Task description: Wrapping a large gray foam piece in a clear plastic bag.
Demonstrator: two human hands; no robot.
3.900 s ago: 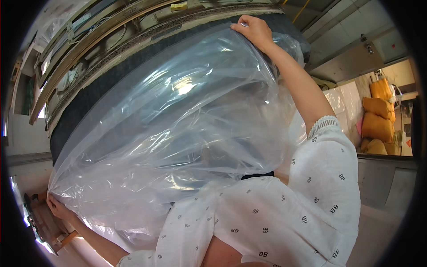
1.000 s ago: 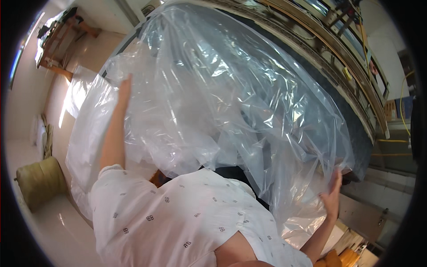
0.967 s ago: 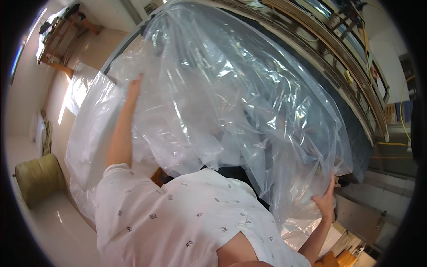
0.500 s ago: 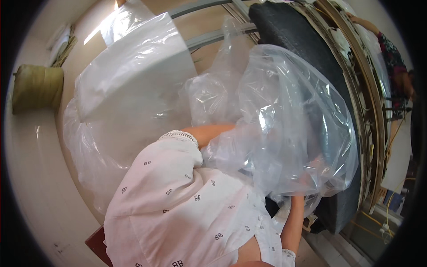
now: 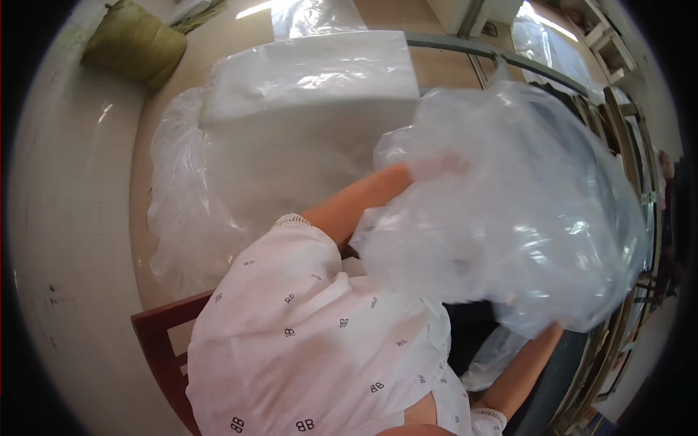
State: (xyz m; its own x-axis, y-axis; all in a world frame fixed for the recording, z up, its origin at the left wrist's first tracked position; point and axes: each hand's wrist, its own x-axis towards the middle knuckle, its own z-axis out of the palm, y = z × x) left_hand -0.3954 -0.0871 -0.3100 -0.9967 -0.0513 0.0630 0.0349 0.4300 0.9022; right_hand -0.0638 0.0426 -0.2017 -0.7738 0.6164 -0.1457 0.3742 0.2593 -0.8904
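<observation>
A large clear plastic bag (image 5: 509, 218) is bunched into a billowing mass at the right of the head view, held up in front of the person's chest. The left hand (image 5: 436, 166) is seen only dimly through the film, pressed into the bag's upper left part — whether its fingers are clenched on the plastic cannot be told. The right hand (image 5: 556, 330) is hidden under the bag's lower edge, with only the forearm rising to it from below; its grip cannot be told either. A dark padded slab (image 5: 560, 378) is partly covered by the bag at the lower right. Just beside the bag on the left, a white block wrapped in plastic sheeting (image 5: 291, 116) is laid on the floor (image 5: 80, 218). An olive cushion (image 5: 134, 43) is seen at the top left, well apart — and a reddish-brown wooden piece (image 5: 163, 349) shows at the lower left, beside the white patterned sleeve (image 5: 305, 327).
</observation>
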